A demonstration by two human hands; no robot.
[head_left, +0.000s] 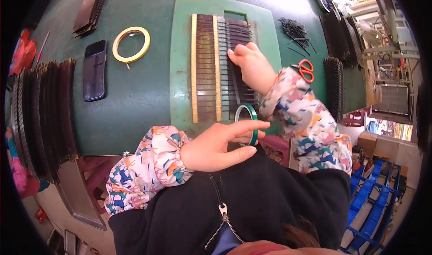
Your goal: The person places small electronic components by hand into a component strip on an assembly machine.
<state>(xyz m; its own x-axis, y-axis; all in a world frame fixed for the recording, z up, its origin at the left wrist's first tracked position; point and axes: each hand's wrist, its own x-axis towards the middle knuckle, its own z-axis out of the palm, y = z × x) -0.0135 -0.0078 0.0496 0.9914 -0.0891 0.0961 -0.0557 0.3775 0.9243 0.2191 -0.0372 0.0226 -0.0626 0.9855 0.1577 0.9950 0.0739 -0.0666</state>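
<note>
My left hand [220, 146] grips a green tape roll [247, 120] by its rim near the table's front edge. My right hand [252, 66] presses down on rows of dark brown strips [206, 70] laid side by side on a green mat [180, 66]. Yellow bands run down the rows, and a strip of tape stretches along them from the roll toward my right fingers. Both sleeves are patterned fabric.
A yellow tape roll [131, 44] and a dark phone [95, 69] lie left of the mat. Stacks of dark strips [45, 115] stand at the left edge and at the right [334, 86]. Red-handled scissors [306, 69] and a pile of thin black pieces [294, 30] lie to the right.
</note>
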